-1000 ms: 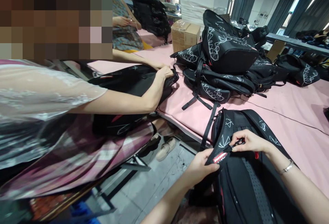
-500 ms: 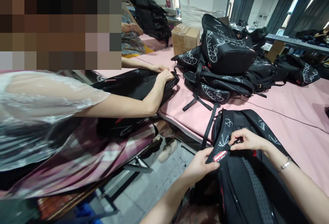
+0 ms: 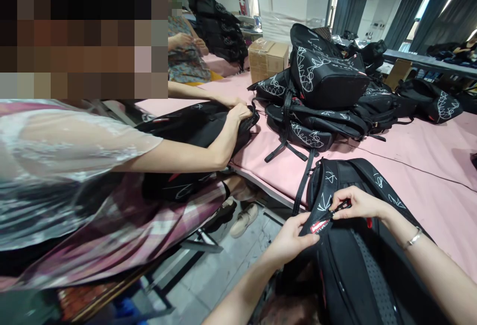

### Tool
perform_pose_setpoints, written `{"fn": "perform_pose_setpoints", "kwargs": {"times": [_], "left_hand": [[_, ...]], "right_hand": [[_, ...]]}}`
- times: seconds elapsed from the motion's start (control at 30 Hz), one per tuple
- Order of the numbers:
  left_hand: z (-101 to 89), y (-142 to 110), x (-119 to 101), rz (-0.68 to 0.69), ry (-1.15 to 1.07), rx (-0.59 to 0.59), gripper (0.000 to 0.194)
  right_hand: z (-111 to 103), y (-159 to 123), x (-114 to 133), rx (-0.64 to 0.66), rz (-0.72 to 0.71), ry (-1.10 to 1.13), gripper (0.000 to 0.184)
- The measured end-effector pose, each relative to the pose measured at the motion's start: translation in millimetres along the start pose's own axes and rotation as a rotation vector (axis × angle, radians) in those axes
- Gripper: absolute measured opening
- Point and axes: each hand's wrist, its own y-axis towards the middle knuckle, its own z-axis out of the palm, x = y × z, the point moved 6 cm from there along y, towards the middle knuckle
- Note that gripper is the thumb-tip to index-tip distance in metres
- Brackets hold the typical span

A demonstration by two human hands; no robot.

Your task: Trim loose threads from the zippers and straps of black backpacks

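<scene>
A black backpack [image 3: 346, 275] with white line drawings lies in front of me, partly on the pink table's edge. My left hand [image 3: 296, 233] is closed on one of its padded shoulder straps [image 3: 323, 201], thumb beside a red label [image 3: 319, 226]. My right hand [image 3: 350, 203], with a silver bracelet on its wrist, is closed around small black thread snips [image 3: 342, 205]. Their tip is at the strap just above the label; whether the blades touch it I cannot tell. The lower part of the backpack runs out of view.
More black backpacks [image 3: 328, 81] are piled on the pink table [image 3: 439, 166]. Behind them stands a cardboard box [image 3: 268, 59]. To my left, a co-worker's hands [image 3: 238, 109] work on another black bag [image 3: 186, 123]. A thin cable [image 3: 410, 166] crosses the table.
The snips and my right hand have shifted very slightly at the strap, and the red label is tilted a little differently. The rest is nearly the same.
</scene>
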Motion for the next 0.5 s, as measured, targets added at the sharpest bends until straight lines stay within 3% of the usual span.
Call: {"fn": "perform_pose_setpoints", "kwargs": {"times": [0.5], "left_hand": [[1.3, 1.0, 10.7, 0.002, 0.007, 0.000, 0.034]], "right_hand": [[7.0, -1.0, 2.9, -0.003, -0.014, -0.068, 0.026]]}}
